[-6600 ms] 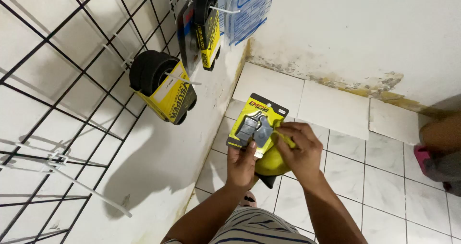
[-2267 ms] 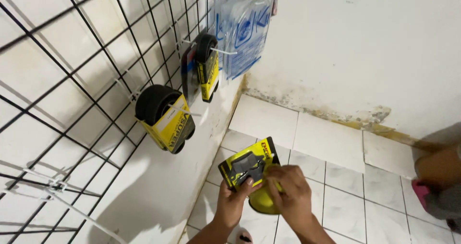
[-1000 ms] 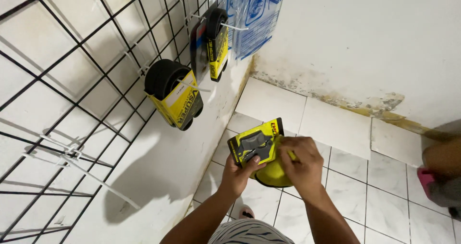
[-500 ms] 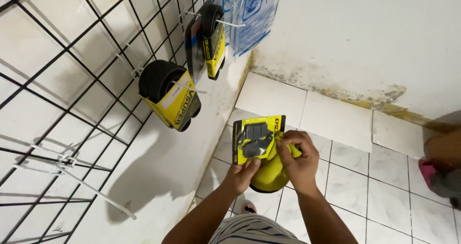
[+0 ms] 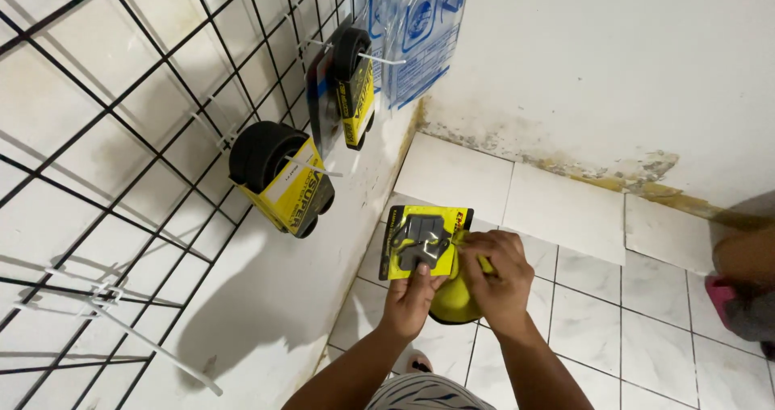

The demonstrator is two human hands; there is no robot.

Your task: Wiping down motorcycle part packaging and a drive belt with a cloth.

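Our left hand (image 5: 413,297) grips the yellow blister card (image 5: 425,240) from below, face up so we can read it. Our right hand (image 5: 496,277) pinches its right edge. Beyond, packaged rubber wheels (image 5: 278,176) hang on grid-wall hooks (image 5: 311,168).

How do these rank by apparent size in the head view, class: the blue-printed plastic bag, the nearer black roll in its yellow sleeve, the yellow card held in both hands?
1. Blue-printed plastic bag, though cut off at the top.
2 and 3. Nearer black roll and yellow card look alike; their differing nearness to the camera leaves them unranked.
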